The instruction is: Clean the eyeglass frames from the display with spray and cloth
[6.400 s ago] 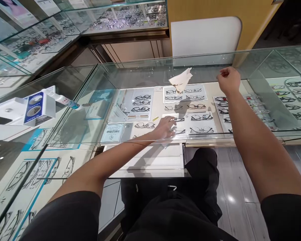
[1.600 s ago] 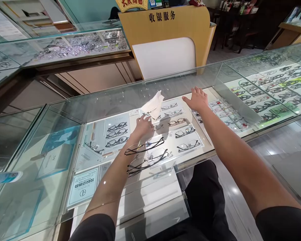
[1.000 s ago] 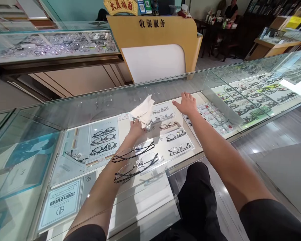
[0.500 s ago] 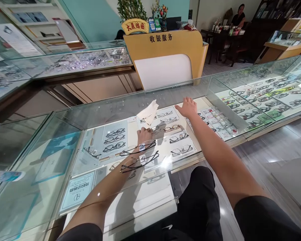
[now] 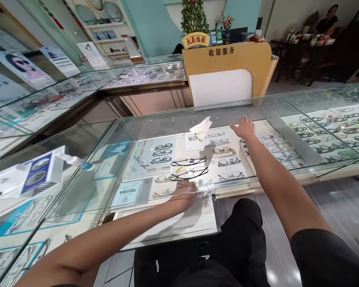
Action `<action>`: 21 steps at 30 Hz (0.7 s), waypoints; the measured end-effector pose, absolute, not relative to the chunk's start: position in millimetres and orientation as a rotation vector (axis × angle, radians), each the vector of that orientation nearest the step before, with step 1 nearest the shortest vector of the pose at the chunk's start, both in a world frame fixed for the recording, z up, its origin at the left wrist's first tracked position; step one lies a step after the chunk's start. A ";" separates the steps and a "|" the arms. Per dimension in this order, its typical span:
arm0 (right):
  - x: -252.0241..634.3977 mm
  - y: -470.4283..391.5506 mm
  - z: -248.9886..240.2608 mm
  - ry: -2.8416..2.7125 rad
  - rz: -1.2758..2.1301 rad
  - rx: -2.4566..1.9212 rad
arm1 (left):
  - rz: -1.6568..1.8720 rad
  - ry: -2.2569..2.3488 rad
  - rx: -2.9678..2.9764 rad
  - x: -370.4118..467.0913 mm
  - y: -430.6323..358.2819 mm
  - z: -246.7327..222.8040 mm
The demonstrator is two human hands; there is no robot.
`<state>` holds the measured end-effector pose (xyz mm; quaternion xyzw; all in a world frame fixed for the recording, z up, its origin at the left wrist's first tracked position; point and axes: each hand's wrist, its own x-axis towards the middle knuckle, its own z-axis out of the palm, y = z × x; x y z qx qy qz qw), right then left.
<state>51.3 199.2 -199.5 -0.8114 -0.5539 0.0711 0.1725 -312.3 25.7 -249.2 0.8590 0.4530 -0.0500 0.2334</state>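
My left hand [image 5: 186,193] is low over the front part of the display case, near the glasses frames at its front edge. Its fingers are bent, and what they hold is too small to make out. My right hand [image 5: 244,127] rests with fingers spread on the glass at the far side of the case, holding nothing. Two dark-rimmed glasses [image 5: 189,161] lie just beyond my left hand. A crumpled pale cloth [image 5: 201,128] lies on the glass between the hands and further back. Brown glasses [image 5: 222,150] sit on the tray below it.
A blue and white box [image 5: 41,175] and a small bottle [image 5: 77,162] stand on the glass at left. Beyond the case is a yellow counter [image 5: 227,59]. A person [image 5: 327,24] sits at a table at the back right.
My left hand has drawn back toward the case's front edge, nearer my body. My right hand stays on the glass. The view has turned left, showing the box and more of the left cases.
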 end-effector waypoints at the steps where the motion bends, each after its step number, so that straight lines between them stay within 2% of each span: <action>1: 44.9 196.6 -195.8 -1.594 0.183 -2.267 | -0.147 1.257 2.347 -319.2 17.2 -243.0; 3: 23.6 189.6 -189.0 -1.748 0.137 -2.078 | -0.155 1.237 2.327 -330.2 2.1 -228.2; 5: -5.0 181.7 -186.2 -2.041 0.144 -1.668 | -0.151 1.191 2.276 -336.7 -10.3 -213.6; 7: -32.0 175.2 -188.9 -2.230 0.261 -1.351 | -0.150 1.140 2.214 -339.0 -20.5 -202.5; 9: -48.7 171.9 -194.8 -2.306 0.375 -1.241 | -0.137 1.094 2.182 -338.2 -29.4 -195.5; 16: -34.4 181.4 -198.5 -2.239 0.399 -1.357 | 0.034 1.028 2.172 -325.5 -55.5 -172.0; 21: -5.2 188.4 -187.5 -2.024 0.331 -1.652 | 0.140 0.866 2.162 -319.1 -65.4 -122.1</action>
